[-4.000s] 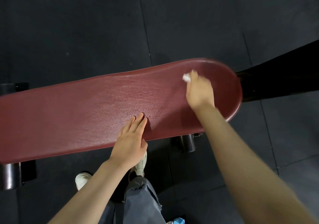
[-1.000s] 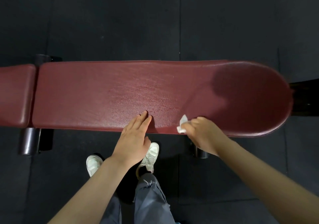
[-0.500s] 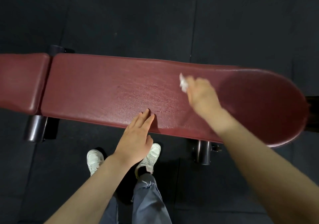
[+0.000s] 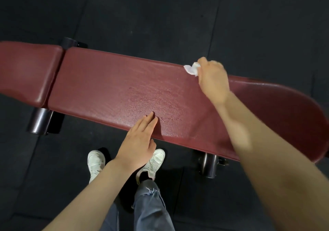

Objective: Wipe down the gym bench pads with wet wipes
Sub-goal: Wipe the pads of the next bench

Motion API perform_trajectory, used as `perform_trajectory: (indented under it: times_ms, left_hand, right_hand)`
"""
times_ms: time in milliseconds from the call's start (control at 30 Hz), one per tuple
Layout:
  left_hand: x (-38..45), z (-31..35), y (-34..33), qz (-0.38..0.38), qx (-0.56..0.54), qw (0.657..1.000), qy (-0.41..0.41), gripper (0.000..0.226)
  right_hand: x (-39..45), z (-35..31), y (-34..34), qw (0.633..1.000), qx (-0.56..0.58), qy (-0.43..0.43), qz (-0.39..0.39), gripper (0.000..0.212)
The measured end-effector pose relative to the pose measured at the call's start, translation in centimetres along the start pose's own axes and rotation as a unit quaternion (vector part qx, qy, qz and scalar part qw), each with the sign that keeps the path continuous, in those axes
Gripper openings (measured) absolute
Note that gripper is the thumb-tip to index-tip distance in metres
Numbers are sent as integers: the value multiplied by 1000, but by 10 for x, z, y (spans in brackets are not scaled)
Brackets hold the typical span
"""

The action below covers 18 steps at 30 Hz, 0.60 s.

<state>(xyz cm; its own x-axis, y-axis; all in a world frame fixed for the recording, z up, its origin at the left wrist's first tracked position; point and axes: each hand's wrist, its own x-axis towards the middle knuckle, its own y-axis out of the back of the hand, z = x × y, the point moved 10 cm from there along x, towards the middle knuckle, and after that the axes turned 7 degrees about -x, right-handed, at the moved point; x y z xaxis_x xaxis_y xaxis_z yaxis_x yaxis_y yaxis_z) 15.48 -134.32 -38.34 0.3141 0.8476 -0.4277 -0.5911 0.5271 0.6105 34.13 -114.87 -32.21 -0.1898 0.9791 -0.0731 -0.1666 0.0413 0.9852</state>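
2 hands: right hand (image 4: 212,78), grip closed round the wipe (image 4: 191,68), has reached the pad's (image 4: 110,86) far edge; left hand (image 4: 138,138) stays flat.

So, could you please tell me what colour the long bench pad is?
Dark red long bench pad, seen in the head view.

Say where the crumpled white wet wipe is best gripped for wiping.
Grip the crumpled white wet wipe at its bunched end from above, as the right hand pinches it; the loose corner trails flat on the long dark-red bench pad.

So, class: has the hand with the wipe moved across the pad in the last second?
Yes: the right hand moved from the long pad's near edge to its far edge.
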Motion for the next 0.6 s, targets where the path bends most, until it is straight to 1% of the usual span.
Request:
perform_trajectory:
  times_ms: [33,67,100,133,200,233,267,300,333,367,433,467,500,533,567,600]
  left_hand:
    - [0,-3,2,6,-4,1000,8,71]
    - [0,-7,4,11,-10,1000,17,71]
    - [1,-10,6,15,-16,999,26,71]
    - [2,-12,7,16,-23,999,32,71]
    - [2,-13,8,20,-28,999,36,71]
    - [2,-13,9,23,-28,999,36,70]
    - [2,-12,9,26,-27,999,35,70]
    - [2,-11,9,30,-29,999,34,70]
    - [1,-12,10,33,-31,998,34,70]
    - [2,-12,10,35,-35,998,34,70]
    - [2,-12,10,39,-42,998,30,70]
    - [2,-12,10,42,-44,998,28,70]
    - [2,-13,10,45,-48,997,28,70]
    - [2,-14,11,48,-52,997,30,70]
    - [2,-18,12,52,-55,996,36,71]
    - [2,-22,14,55,-56,996,45,71]
  right_hand:
    - [-11,-10,1,1000,25,-3,4,7]
    - [-29,-29,-5,998,50,32,-22,8]
    - [-55,-53,-15,992,56,91,-63,12]
    - [-89,-76,-22,978,62,168,-104,18]
    - [-154,-111,-19,932,74,317,-157,32]
    - [-171,-121,-18,907,73,380,-169,32]
    - [-176,-127,-17,883,63,429,-178,27]
    - [-170,-130,-21,866,53,452,-206,26]
    - [-150,-129,-21,869,51,440,-222,26]
    - [-118,-122,-22,887,51,404,-218,28]
    - [-42,-88,-18,947,45,279,-149,45]
    - [-10,-68,-12,971,14,215,-100,40]
    - [11,-49,-6,987,-7,145,-66,27]
    - [22,-38,-2,994,-16,95,-41,12]
    - [23,-35,0,998,-17,62,-28,12]
    - [16,-39,-3,998,-14,57,-30,17]
